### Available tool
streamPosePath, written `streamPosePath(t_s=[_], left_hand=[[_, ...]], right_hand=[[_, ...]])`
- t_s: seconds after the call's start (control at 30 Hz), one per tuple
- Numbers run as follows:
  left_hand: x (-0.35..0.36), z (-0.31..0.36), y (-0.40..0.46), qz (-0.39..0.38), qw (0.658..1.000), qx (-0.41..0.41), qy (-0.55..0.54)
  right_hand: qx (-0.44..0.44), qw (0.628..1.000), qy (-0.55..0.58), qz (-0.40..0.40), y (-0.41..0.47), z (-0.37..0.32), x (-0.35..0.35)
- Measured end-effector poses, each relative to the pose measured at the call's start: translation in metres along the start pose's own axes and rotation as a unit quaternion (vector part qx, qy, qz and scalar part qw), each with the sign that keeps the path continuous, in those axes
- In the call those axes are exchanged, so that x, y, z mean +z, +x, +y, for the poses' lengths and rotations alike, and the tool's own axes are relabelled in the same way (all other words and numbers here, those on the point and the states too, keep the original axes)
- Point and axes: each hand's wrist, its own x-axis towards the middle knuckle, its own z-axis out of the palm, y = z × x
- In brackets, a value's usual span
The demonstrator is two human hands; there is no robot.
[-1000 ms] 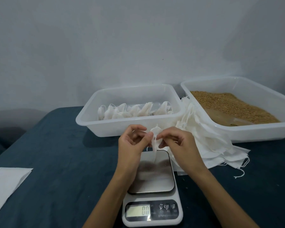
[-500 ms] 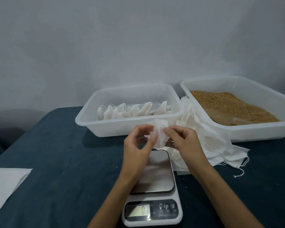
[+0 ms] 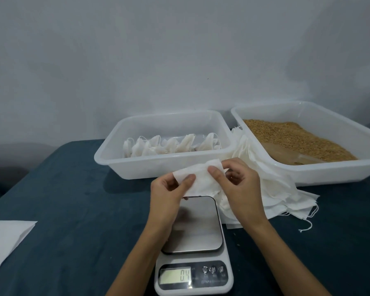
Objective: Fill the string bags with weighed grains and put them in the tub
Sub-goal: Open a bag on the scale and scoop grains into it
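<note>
Holding an empty white string bag (image 3: pixel 198 178) flat above the far edge of the scale (image 3: pixel 193 248), the person pinches it from both sides: the left hand (image 3: pixel 169 193) grips its near-left edge between thumb and fingers, and the right hand (image 3: pixel 237 184) pinches its right side with the thumb on top. The bag looks unopened and unfilled, so the step in hand seems to be working its mouth apart. Beyond it, the white tub (image 3: pixel 165 144) near the tabletop's far edge already carries a row of filled bags (image 3: pixel 171 144), and to its right a second tub (image 3: pixel 308 144) holds brown grains (image 3: pixel 295 137) with a scoop (image 3: pixel 286 154) lying in them. A heap of spare bags (image 3: pixel 271 189) lies between that tub and the scale, strings trailing toward the tabletop's right edge. A white sheet (image 3: pixel 4 240) lies at the left edge. The likeliest slip is in the weighing: the display (image 3: pixel 175 276) reads "04", not zero, perhaps because the bag or a wrist brushes the platform, so any grain weighed now could come out wrong. The thin fabric could also crumple shut and spill grain. The small print under the scale's buttons is too blurred to read.
</note>
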Motion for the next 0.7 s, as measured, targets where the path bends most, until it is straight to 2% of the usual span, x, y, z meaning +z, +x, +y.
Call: streamPosePath(t_s=[0.17, 0.27, 0.37, 0.5, 0.57, 0.7], left_hand=[[0.0, 0.002, 0.0, 0.007, 1.0, -0.015, 0.013], [0.0, 0.002, -0.001, -0.013, 0.999, -0.024, 0.016], [0.001, 0.002, -0.001, 0.002, 1.0, -0.03, 0.003], [-0.002, -0.001, 0.001, 0.025, 1.0, -0.015, -0.01], [-0.004, -0.003, 0.003, 0.03, 0.999, 0.0, -0.015], [-0.006, -0.005, 0.005, -0.001, 1.0, 0.022, 0.011]], right_hand=[[0.021, 0.998, 0.059, -0.007, -0.002, -0.006, 0.0], [0.02, 0.999, 0.028, 0.019, -0.001, -0.002, -0.002], [0.052, 0.997, 0.03, 0.049, 0.001, 0.004, -0.005], [0.077, 0.994, 0.071, -0.033, 0.002, 0.006, -0.004], [0.076, 0.994, 0.055, -0.062, 0.001, 0.006, -0.002], [0.073, 0.996, 0.026, -0.034, 0.002, 0.007, -0.006]])
